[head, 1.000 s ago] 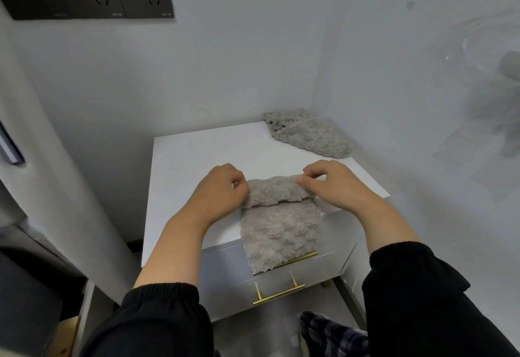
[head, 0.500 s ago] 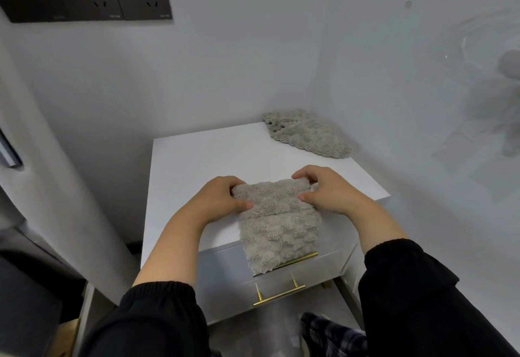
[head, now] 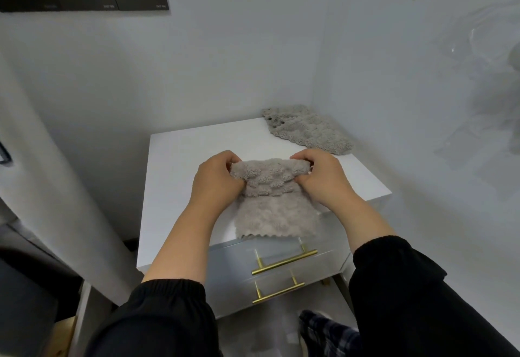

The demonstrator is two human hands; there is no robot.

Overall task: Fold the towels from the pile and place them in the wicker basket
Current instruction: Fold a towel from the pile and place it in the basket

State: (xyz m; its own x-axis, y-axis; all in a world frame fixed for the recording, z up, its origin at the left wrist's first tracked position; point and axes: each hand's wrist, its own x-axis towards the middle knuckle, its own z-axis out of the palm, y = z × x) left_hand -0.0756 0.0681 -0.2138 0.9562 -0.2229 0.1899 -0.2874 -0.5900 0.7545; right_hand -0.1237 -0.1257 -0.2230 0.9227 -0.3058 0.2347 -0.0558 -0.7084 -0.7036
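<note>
since half a second ago the grey nubbly microfibre towel (head: 277, 210) has been drawn back up the white cabinet top (head: 180, 165). its scalloped lower edge, which hung over the upper of the brass bar handles (head: 284, 262), now lies at the cabinet's front edge.

in the head view, the left hand (head: 218, 182) pinches the left end of the towel's far edge, fingers curled round the cloth. the right hand (head: 323, 182) grasps the right end the same way. the towel lies between them on the near half of the top. the loose grey pile of towels (head: 306, 130) sits in the far right corner, well apart. the wicker basket is not in view.

the towel looks light, soft and limp, with no stiffness to keep a crease, so a fold probably needs pressing flat. its plush surface should grip rather than slip. the corners, or the ends of a folded edge, seem the best holds, one per hand.

also changed: the far edge, held flat before, is now turned over toward the person into a doubled band, and both hands sit farther from the body.
</note>
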